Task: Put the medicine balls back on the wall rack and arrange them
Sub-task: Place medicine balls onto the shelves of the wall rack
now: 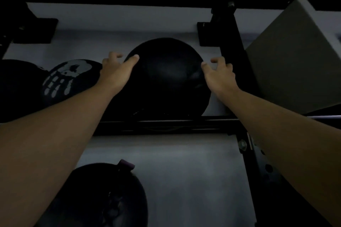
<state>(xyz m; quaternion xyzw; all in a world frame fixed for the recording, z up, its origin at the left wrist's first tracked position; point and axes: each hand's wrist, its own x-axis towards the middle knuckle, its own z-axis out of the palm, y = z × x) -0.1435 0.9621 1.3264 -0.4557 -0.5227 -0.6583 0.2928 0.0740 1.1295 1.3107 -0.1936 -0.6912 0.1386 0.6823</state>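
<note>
A large plain black medicine ball (166, 81) rests on the black wall rack's rail (166, 125), right of centre. My left hand (115, 72) lies on the ball's upper left side, thumb on its top. My right hand (219, 74) is at the ball's right edge with curled, spread fingers; whether it touches the ball is unclear. To the left sits a black ball with a white hand-shaped print (68, 81), and another dark ball (16, 86) is at the far left. A further black ball (103, 197) sits on the level below.
A black upright post (232, 46) of the rack stands just right of the big ball. A grey box-like block (295, 57) fills the upper right. The pale wall (184, 180) lies behind the rack. The scene is dim.
</note>
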